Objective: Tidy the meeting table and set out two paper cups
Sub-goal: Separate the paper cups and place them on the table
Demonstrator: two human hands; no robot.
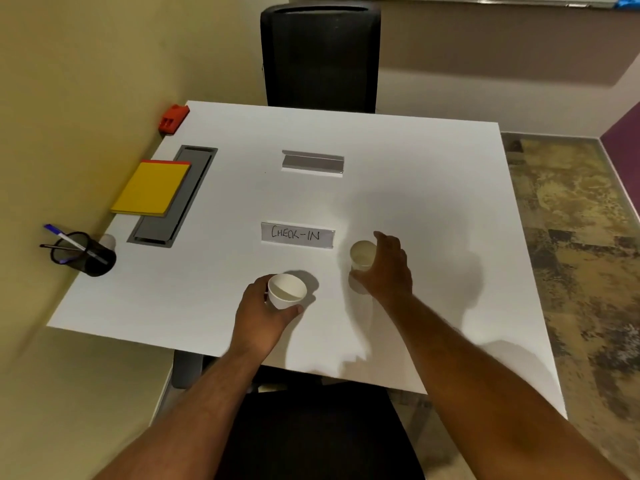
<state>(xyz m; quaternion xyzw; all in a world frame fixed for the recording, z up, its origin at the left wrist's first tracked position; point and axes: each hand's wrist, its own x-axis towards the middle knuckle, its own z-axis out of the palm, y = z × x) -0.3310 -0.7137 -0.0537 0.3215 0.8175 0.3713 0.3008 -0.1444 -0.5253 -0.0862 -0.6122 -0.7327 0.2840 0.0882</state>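
While both paper cups are held upright low in the frame, the left cup (287, 291) is wrapped by the left hand (258, 315), the right cup (362, 258) by the right hand's (388, 271) fingers, both below the "CHECK-IN" sign (298, 235) on the white worktop (415, 174).
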